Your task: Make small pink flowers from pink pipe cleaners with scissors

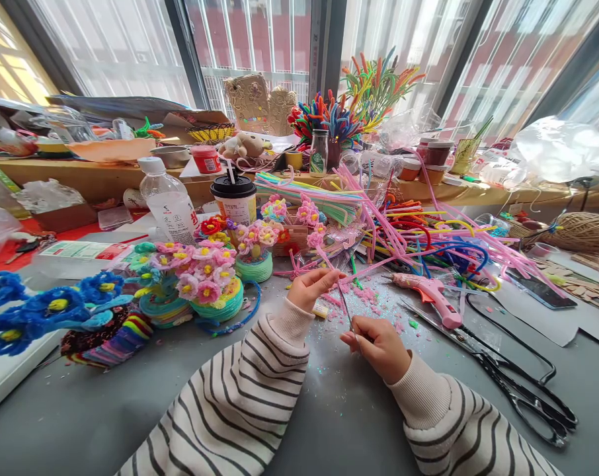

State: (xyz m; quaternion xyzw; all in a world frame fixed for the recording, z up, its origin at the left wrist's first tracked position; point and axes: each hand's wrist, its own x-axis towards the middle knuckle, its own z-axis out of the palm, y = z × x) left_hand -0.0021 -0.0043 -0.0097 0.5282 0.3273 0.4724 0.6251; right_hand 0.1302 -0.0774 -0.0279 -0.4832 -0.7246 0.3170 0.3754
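I take my bearings from the pink glue gun [431,294] lying on the grey bench [329,430]. Left of it, I have the left hand [315,289] pinching the upper end of a thin dark strand [348,309] between thumb and fingertips. The right hand [379,347], left of the glue gun and nearer me, pinches the strand's lower end, other fingers curled in. So the strand slants between both hands; from here I cannot tell what it is made of.

Pink scraps [369,301] litter the bench just left of the glue gun. Large black-handled scissors [492,367] lie just beside it, handles pointing away to the right and toward me. Beyond it, I see a tangle of pink fuzzy stems [379,218]. Well to its left stands a pot of pink flowers [213,271]; to its right lies a phone [540,291].
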